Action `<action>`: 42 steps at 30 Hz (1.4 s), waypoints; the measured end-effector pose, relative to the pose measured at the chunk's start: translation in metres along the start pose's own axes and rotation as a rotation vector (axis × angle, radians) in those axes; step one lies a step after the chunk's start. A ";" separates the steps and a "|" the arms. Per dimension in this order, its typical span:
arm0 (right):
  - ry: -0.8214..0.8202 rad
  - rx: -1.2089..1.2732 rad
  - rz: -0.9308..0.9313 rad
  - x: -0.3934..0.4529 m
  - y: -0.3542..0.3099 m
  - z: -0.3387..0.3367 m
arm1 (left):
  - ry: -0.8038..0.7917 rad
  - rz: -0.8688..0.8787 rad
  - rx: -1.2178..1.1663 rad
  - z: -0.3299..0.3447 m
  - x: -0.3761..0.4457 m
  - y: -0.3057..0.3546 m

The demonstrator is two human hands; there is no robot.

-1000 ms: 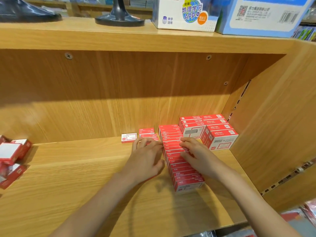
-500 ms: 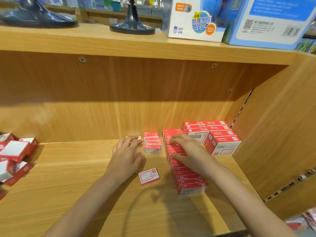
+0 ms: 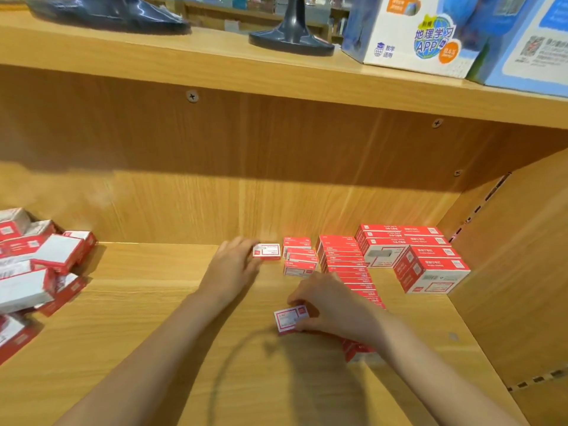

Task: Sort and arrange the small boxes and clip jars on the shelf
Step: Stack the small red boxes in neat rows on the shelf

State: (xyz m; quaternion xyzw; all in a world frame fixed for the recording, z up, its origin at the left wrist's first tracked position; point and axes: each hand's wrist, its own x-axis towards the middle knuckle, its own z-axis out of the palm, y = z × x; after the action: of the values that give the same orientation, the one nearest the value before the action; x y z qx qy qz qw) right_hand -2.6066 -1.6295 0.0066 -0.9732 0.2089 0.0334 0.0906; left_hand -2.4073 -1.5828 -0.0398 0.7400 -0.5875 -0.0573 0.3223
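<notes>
Nearest the viewer, the right hand (image 3: 333,305) pinches a loose small box (image 3: 290,318) lying flat on the shelf board (image 3: 123,348), thumb and fingers curled round its right end. Half a second earlier this box lay untouched on the board while the right hand rested on top of the long row (image 3: 347,272); the hand has since left the row and come forward to the box. The row, red boxes on edge running front to back, sits just right of the hand, its near end partly hidden by the wrist.

Further in, the left hand (image 3: 232,265) touches a second single box (image 3: 266,251) near the back panel, fingers reaching to its left end; motion blur prevents telling whether they grip it or only press against it. Just right of that box stands a short stack (image 3: 298,256), then the row, then the larger cartons (image 3: 427,259) in the right corner.

At the far left a jumbled heap (image 3: 37,265) of similar boxes lies well apart, unsorted.

Assessment: both strays are now in hand, presumably to join the short stack or the row. No clip jars are visible. The task appears early to midway
</notes>
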 end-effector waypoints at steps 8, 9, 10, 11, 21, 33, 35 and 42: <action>0.225 -0.064 0.098 0.005 0.014 0.004 | -0.011 -0.046 -0.001 0.005 0.006 0.007; 0.264 -0.049 0.117 0.007 0.015 0.004 | -0.016 -0.046 -0.027 0.002 0.004 0.007; 0.290 -0.038 0.146 0.009 0.018 0.003 | -0.026 -0.045 -0.057 -0.002 0.000 0.008; 0.311 -0.032 0.177 0.011 0.019 0.000 | -0.041 -0.040 -0.096 -0.005 -0.004 0.008; 0.333 -0.140 0.410 0.023 0.023 -0.004 | -0.063 0.021 -0.303 -0.014 -0.044 0.003; 0.496 0.267 0.413 -0.018 0.035 -0.021 | -0.055 0.064 -0.424 0.014 -0.037 0.031; 0.498 0.302 0.456 -0.029 0.042 -0.021 | -0.036 0.039 -0.437 0.018 -0.033 0.037; 0.419 0.337 0.428 -0.040 0.047 -0.018 | 0.020 -0.044 -0.439 0.025 -0.019 0.052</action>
State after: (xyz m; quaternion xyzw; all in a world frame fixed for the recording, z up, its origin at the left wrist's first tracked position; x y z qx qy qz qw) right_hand -2.6618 -1.6589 0.0208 -0.8643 0.4249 -0.1841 0.1961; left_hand -2.4682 -1.5809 -0.0367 0.6653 -0.5414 -0.1836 0.4802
